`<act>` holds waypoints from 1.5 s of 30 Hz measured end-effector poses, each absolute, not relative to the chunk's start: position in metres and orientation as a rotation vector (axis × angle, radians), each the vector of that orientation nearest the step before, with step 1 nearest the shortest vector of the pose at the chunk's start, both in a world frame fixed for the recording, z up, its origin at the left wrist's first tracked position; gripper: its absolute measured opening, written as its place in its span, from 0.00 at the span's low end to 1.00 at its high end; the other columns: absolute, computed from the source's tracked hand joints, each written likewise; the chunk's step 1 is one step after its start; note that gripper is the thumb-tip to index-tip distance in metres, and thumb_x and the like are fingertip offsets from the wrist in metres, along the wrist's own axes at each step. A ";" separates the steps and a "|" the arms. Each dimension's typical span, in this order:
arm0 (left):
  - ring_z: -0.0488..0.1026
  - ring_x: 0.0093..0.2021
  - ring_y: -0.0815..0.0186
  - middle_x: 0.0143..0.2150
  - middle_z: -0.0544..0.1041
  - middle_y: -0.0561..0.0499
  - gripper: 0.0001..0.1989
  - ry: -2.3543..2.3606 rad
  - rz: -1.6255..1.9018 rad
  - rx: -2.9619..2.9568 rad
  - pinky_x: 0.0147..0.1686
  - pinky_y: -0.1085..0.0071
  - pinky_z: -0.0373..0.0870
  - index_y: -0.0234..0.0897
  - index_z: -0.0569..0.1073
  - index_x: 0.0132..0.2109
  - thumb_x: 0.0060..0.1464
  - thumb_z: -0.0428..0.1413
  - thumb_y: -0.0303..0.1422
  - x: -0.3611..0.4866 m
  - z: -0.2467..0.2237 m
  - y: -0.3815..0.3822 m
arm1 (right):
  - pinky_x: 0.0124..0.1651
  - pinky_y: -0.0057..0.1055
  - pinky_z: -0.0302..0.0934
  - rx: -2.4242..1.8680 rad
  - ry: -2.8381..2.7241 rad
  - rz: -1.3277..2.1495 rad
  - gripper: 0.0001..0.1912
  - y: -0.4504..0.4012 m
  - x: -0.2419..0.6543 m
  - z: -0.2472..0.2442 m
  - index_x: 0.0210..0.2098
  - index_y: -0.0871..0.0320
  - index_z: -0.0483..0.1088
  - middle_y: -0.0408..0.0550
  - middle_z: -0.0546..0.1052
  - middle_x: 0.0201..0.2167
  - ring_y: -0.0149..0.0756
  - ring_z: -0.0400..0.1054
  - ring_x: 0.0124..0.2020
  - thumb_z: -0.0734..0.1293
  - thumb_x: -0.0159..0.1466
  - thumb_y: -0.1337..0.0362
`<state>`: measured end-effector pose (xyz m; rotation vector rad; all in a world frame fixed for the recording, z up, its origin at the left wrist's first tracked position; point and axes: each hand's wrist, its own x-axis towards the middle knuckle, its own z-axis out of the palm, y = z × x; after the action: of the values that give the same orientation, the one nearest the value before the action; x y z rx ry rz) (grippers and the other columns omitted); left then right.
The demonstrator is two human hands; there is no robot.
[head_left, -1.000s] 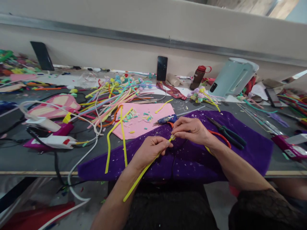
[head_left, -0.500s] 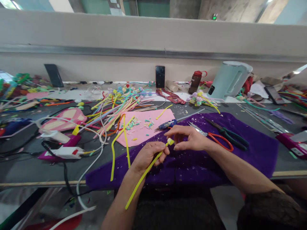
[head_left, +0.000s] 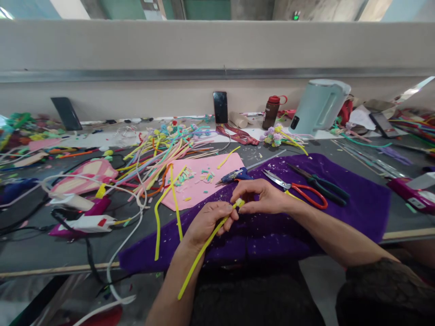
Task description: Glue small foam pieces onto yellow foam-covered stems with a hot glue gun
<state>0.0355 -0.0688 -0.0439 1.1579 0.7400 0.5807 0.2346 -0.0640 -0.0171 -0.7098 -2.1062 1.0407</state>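
My left hand (head_left: 212, 218) pinches a yellow fuzzy stem (head_left: 200, 256) near its upper end, and the long part hangs down over the wrist. A small yellow and white tip (head_left: 239, 203) sticks out above the fingers. Curled round that tip from the right, my right hand (head_left: 260, 197) has its thumb and fingertips against it. Both hands are over the purple cloth (head_left: 268, 235). Just behind them lies a blue-handled tool (head_left: 234, 175). Red-handled scissors (head_left: 309, 194) and dark green pliers (head_left: 322, 185) rest on the cloth to the right.
A pink sheet (head_left: 199, 199) holds small cut pieces, with yellow stems across its left side. Colourful stems (head_left: 173, 149) pile up behind it. White cables and a power strip (head_left: 81, 224) lie left. A bottle (head_left: 271, 112), kettle (head_left: 319, 107) and phone (head_left: 220, 107) stand at the back.
My right hand's fingers have closed in on the yellow and white tip. The whole view has shifted slightly, and a yellow piece now shows beside the scissors' handles.
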 end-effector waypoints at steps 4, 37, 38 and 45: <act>0.58 0.11 0.78 0.14 0.67 0.55 0.13 0.732 0.588 1.161 0.13 0.79 0.47 0.31 0.72 0.28 0.52 0.50 0.35 0.035 -0.044 -0.069 | 0.34 0.26 0.61 -0.718 -2.102 1.045 0.14 -0.064 0.234 -0.018 0.39 0.61 0.71 0.47 0.71 0.33 0.28 0.65 0.32 0.68 0.55 0.60; 0.63 0.17 0.73 0.17 0.70 0.53 0.12 0.912 0.736 1.178 0.20 0.76 0.55 0.32 0.74 0.25 0.36 0.63 0.38 0.039 -0.046 -0.075 | 0.34 0.25 0.62 -0.597 -1.739 1.522 0.22 -0.067 0.230 -0.023 0.44 0.60 0.66 0.43 0.72 0.32 0.26 0.67 0.31 0.71 0.50 0.65; 0.63 0.17 0.73 0.17 0.70 0.53 0.12 0.912 0.732 1.175 0.20 0.76 0.55 0.32 0.74 0.25 0.36 0.63 0.38 0.039 -0.046 -0.075 | 0.34 0.26 0.62 -0.596 -1.743 1.523 0.21 -0.067 0.230 -0.024 0.43 0.60 0.66 0.43 0.72 0.32 0.26 0.67 0.31 0.71 0.51 0.65; 0.63 0.18 0.74 0.18 0.71 0.52 0.13 0.898 0.718 1.152 0.20 0.77 0.56 0.32 0.76 0.28 0.36 0.64 0.38 0.040 -0.046 -0.075 | 0.32 0.25 0.61 -0.622 -1.852 1.410 0.13 -0.068 0.231 -0.019 0.39 0.62 0.67 0.42 0.71 0.29 0.26 0.66 0.29 0.68 0.55 0.63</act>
<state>0.0398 -0.0750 -0.0460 1.1521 0.8981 0.7176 0.2314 -0.0676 -0.0191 -0.6221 -1.8521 1.4098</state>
